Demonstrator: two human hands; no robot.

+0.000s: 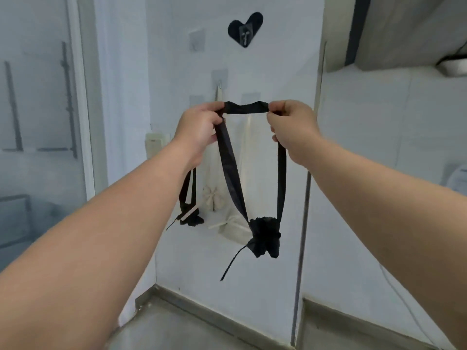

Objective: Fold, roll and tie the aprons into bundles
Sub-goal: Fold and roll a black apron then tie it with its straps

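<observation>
A black apron rolled and tied into a small bundle (265, 236) hangs from its black neck strap (246, 108), with a loose tie end trailing down to the left. My left hand (199, 127) pinches the strap's left top corner and my right hand (290, 125) pinches its right top corner, holding the strap stretched level between them in front of the wall. Behind, a second black bundle (190, 217) hangs on the wall at the left, its hook hidden by my left hand. Two cream bundles (227, 210) hang behind the strap, from a square hook (220, 78).
Several square adhesive hooks (197, 40) and a black heart-shaped hook (245, 29) are stuck on the white wall panel. A cream switch box (155, 142) sits left of my left wrist. A glass partition stands at the left, a grey floor below.
</observation>
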